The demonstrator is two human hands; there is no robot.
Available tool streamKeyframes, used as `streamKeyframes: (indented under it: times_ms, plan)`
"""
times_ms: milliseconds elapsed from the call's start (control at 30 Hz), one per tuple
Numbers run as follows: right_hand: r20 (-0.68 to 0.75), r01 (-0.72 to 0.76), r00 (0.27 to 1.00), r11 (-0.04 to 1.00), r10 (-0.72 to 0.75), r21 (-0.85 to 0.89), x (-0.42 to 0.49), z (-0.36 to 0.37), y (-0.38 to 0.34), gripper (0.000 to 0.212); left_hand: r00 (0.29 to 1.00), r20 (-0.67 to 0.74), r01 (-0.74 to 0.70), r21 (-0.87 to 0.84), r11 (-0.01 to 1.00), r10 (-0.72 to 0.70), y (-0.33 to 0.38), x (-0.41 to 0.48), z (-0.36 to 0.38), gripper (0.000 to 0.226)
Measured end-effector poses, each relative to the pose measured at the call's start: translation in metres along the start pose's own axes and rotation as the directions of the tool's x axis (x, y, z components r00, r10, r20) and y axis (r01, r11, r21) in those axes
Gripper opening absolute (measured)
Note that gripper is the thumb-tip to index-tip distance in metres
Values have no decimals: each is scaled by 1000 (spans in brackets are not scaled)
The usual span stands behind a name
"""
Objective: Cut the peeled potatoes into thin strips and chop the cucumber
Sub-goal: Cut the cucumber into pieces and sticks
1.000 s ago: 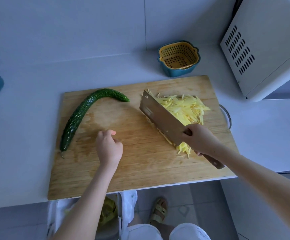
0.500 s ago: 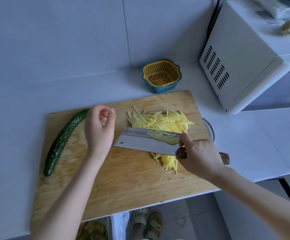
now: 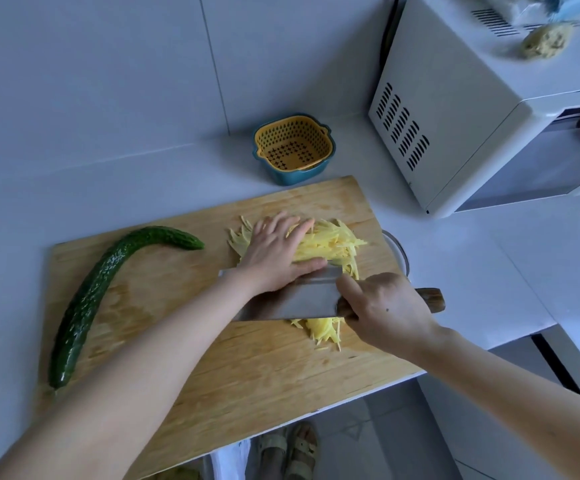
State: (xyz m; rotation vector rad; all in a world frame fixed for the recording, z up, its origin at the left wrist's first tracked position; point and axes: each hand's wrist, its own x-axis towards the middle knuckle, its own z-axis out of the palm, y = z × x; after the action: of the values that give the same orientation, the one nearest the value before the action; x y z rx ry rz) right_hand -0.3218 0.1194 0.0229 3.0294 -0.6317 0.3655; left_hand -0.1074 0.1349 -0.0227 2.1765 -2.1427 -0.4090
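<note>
Two grips: left grip [image 3: 278, 251] flat on potato strips [image 3: 333, 242], right grip [image 3: 385, 310] clasping cleaver [image 3: 302, 299]; cucumber [image 3: 87, 299] apart.

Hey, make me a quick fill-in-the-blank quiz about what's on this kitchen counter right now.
1. The left hand presses flat on the potato strips while the right hand grips the ____.
2. The uncut cucumber lies on the ____ side of the cutting board.
3. The yellow strainer basket sits inside a ____ bowl.
Missing words: cleaver, left, blue.
</note>
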Motion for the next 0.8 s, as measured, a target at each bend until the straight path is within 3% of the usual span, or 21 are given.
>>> streamKeyframes:
  times_ms: [133, 300, 400, 467, 533, 700, 800]
  plan:
    - [5, -4, 1000, 999, 3, 42, -8, 1, -4, 48, 986, -125, 124, 102, 987, -111, -25, 16, 8, 80]
    - [16, -46, 999, 999, 46, 8, -19, 1, -1, 51, 964, -188, 197, 21, 980, -189, -43, 12, -9, 90]
    - [29, -54, 998, 998, 55, -25, -22, 2, 0, 49, 993, -106, 48, -76, 996, -55, -11, -1, -23, 100]
    - [41, -44, 998, 999, 45, -21, -21, 3, -2, 40, 991, -76, -110, -32, 993, 108, 20, -6, -18, 108]
    - [52, -35, 998, 999, 36, -9, -18, 2, -5, 33, 983, -63, -169, 23, 985, 170, 38, -1, -6, 107]
    - [60, -45, 997, 999, 45, 6, -24, -1, -11, 43, 989, -136, 83, 120, 989, -66, 9, 17, 6, 69]
    - [114, -144, 983, 990, 142, 5, -31, -4, -8, 41, 946, -259, 192, -28, 981, -193, -28, 7, -1, 50]
